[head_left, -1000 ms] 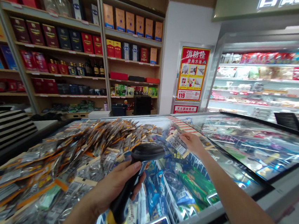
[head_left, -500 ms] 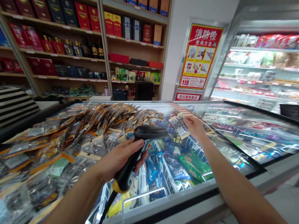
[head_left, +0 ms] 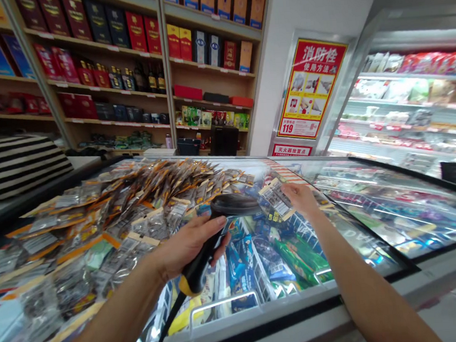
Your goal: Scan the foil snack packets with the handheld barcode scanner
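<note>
A corded black barcode scanner [head_left: 235, 204] with a yellow band near its cable is gripped by my left hand [head_left: 196, 238], fingers wrapped round the handle. Its head points right, toward a small clear snack packet [head_left: 276, 197] with a printed label. My right hand [head_left: 299, 197] pinches that packet by its right edge, above the freezer glass. Left of the scanner, a large heap of similar packets [head_left: 72, 229] with orange and tan edges covers the glass top of the chest freezer [head_left: 282, 316].
Under the glass lie blue and green bags [head_left: 301, 258] in wire baskets. A striped black-and-white bag [head_left: 13, 165] sits at the left. Shelves of boxed bottles [head_left: 117, 28] stand behind, with a red poster [head_left: 312, 87] on the wall and a lit chiller [head_left: 418, 99] at right.
The view has shifted slightly, so the scene sits a little further right. Both hands keep their holds; the packet's label has tilted a little beside the scanner head.
</note>
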Action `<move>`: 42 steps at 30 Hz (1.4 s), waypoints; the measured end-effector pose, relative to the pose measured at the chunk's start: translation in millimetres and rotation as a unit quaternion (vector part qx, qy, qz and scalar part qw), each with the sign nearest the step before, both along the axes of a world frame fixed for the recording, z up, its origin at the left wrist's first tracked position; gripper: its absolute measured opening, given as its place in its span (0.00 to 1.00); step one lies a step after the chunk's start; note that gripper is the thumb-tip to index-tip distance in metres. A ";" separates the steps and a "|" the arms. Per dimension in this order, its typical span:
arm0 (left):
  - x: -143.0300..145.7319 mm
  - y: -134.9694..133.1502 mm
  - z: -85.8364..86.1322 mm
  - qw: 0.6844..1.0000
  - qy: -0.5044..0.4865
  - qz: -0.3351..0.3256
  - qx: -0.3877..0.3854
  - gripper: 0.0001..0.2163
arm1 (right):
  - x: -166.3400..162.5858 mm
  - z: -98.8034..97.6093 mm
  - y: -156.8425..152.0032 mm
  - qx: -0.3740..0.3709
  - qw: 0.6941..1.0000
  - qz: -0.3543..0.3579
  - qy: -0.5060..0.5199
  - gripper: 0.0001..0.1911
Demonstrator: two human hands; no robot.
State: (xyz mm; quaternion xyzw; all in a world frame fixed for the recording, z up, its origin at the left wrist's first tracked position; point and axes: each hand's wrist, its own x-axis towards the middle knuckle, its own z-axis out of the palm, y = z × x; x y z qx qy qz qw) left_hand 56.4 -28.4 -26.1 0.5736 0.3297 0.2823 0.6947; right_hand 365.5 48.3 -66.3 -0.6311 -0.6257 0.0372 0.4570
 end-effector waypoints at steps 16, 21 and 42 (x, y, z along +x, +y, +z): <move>0.3 -3.2 4.4 1.000 0.008 -0.012 0.025 0.15 | -5.0 3.3 -2.7 0.001 1.000 -0.001 -0.016 0.19; -2.0 -3.4 3.6 0.999 0.008 -0.010 0.030 0.15 | -2.3 3.8 -1.4 -0.017 1.000 -0.008 -0.015 0.19; -8.2 6.0 5.9 0.997 0.012 0.068 -0.019 0.16 | 4.8 24.5 49.5 -0.170 0.941 -0.231 -0.179 0.25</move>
